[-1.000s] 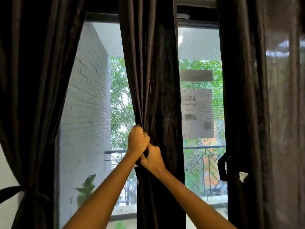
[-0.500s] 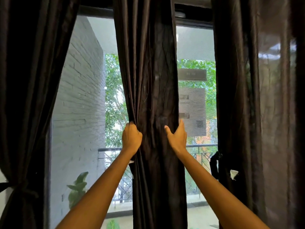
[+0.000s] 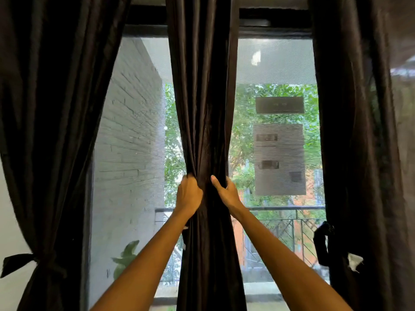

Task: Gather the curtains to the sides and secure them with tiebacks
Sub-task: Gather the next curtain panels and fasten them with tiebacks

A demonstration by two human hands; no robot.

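Both hands — left hand [image 3: 188,193], right hand [image 3: 226,191] — grip (fingers curled) the middle curtain [image 3: 203,108].

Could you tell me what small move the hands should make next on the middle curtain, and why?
Probably draw the two hands closer to finish bunching the middle curtain. The left hand grips its left edge and the right hand pinches its right edge, with loose fabric between. The left curtain is already cinched by its tieback, so this panel seems next to be gathered and tied.

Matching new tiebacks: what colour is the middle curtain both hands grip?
Very dark brown, nearly black, plain with a slight sheen: the middle curtain, in the head view.
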